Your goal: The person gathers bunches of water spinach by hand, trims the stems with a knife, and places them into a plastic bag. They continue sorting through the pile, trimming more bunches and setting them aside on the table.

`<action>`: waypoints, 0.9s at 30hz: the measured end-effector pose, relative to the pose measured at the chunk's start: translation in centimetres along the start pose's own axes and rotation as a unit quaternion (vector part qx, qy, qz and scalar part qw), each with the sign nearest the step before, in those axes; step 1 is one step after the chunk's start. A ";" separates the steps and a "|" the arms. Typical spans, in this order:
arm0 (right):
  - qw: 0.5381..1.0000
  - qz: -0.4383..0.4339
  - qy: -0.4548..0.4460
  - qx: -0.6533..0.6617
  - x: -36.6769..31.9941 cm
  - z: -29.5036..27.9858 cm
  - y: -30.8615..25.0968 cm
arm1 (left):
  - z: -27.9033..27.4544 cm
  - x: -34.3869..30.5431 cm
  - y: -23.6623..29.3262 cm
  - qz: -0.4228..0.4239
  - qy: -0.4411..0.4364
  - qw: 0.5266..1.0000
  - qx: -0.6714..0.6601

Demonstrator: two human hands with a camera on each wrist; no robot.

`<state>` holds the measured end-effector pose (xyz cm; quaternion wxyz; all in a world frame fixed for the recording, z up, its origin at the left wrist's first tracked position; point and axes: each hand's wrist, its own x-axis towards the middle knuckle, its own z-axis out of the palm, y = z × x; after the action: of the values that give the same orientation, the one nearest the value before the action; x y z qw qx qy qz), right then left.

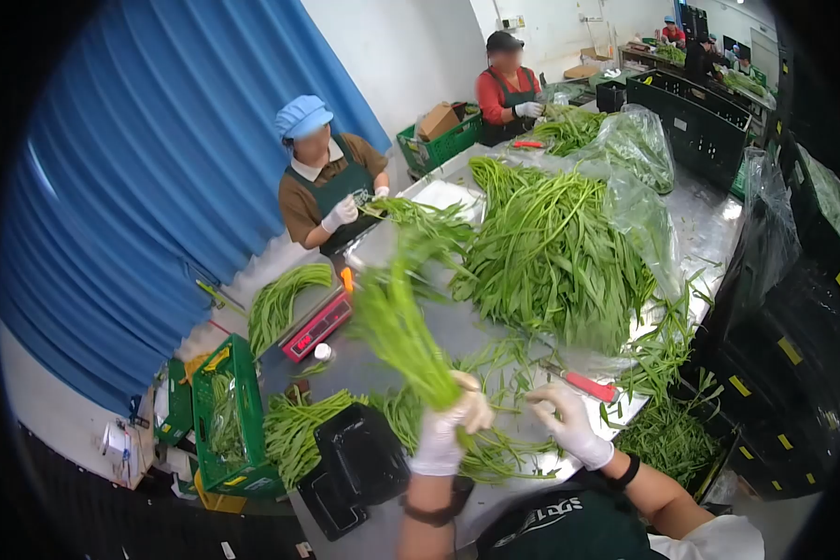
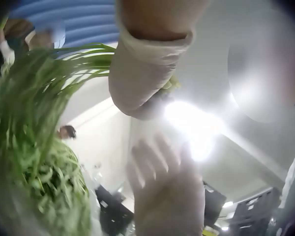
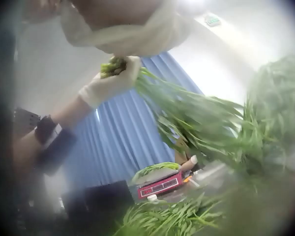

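gripping the green bunch (image 1: 399, 331) by its stems in the left hand (image 1: 450, 429), pointing its leaves away and a bit left, above the desk (image 1: 709, 219); holding the right hand (image 1: 574, 429) open, near the stems, to their right.

A blue curtain (image 1: 131, 187) hangs in vertical folds at the left of the head view, adjoining a white wall (image 1: 383, 56) fitted with a small socket box (image 1: 511, 23). A person in a blue cap (image 1: 327, 182) is positioned in front of this wall; a second person in a black cap and red top (image 1: 507, 89) is located farther back, beside a green crate (image 1: 418, 157) containing an open cardboard box (image 1: 437, 122). Dark crates (image 1: 765, 401) bearing yellow labels (image 1: 790, 351) are stacked at the right edge.
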<state>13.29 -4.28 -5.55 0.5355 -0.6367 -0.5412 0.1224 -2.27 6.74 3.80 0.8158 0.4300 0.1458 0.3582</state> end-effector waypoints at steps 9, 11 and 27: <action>0.875 0.015 -0.329 -0.355 -4.7 7.4 8.2 | -6.4 -3.7 1.4 0.035 0.140 0.989 0.022; 0.849 -0.026 -0.338 -0.404 -5.5 7.5 8.8 | -7.2 -4.3 -0.2 0.018 0.173 0.984 0.023; 0.737 0.403 -0.019 0.542 -2.2 -0.9 7.5 | -7.0 -3.0 -7.7 -0.042 0.248 0.964 0.083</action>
<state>17.32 -5.39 -12.21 0.6802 -0.3947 -0.0864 0.6117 -4.65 5.86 -6.76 0.7297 0.3878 0.3904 0.4057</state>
